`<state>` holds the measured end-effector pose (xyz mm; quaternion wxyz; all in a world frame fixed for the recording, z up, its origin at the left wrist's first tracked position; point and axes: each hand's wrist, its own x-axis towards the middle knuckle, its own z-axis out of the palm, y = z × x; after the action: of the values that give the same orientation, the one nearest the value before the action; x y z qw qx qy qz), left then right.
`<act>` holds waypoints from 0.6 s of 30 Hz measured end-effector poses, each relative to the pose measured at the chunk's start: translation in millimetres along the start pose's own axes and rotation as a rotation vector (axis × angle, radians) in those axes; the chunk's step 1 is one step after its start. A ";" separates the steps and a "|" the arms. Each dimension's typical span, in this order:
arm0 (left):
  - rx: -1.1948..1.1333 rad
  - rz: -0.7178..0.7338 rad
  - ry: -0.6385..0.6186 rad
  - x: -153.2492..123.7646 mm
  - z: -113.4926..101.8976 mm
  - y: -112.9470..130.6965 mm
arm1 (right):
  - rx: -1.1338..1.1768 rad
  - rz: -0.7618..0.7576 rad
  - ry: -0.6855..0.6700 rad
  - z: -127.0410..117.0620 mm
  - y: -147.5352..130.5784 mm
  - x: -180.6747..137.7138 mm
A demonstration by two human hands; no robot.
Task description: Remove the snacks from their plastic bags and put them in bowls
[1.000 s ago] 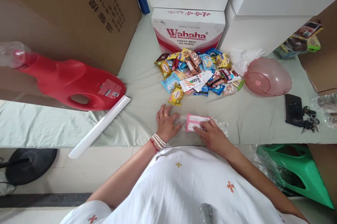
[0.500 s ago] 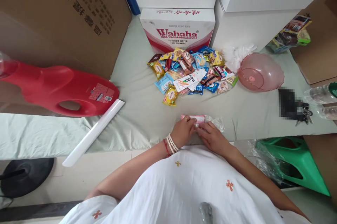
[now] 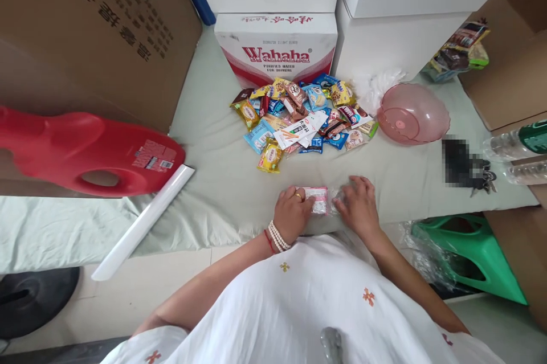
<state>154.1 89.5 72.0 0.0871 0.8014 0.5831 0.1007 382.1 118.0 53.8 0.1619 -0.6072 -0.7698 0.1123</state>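
Note:
A small clear plastic bag with a pink and white label [image 3: 319,200] lies on the pale green cloth near the front edge. My left hand [image 3: 292,213], with a ring and bead bracelets, presses on the bag's left end with fingers curled over it. My right hand [image 3: 360,205] lies flat on the bag's right end, fingers spread. A heap of wrapped snacks and candies [image 3: 299,119] sits on the cloth just beyond both hands.
A Wahaha carton [image 3: 276,48] stands behind the heap, a pink bowl [image 3: 412,114] upside down to its right. A red jug [image 3: 85,150] and white tube [image 3: 143,221] lie at left. Phone and keys [image 3: 465,167], bottles [image 3: 517,150], brown boxes [image 3: 85,28] and green stool [image 3: 470,250] surround.
The bag was folded smaller. My left hand moved right onto its left end; my right hand shifted right and flattened over the other end. The view drifted left.

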 end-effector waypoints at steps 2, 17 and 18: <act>0.012 0.012 0.025 -2.3 2.6 -1.4 | 0.045 -0.026 -0.030 -4.6 -6.1 3.8; -0.459 0.218 -0.046 -14.6 3.8 -19.3 | 0.276 -0.077 -0.239 13.2 -84.8 29.7; -0.577 0.217 -0.053 -18.6 3.6 -25.6 | 0.251 -0.124 -0.230 14.5 -85.9 24.2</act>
<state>125.9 79.5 60.8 0.3150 0.8036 0.4389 0.2498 294.3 121.4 74.9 0.1540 -0.5166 -0.7992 0.2659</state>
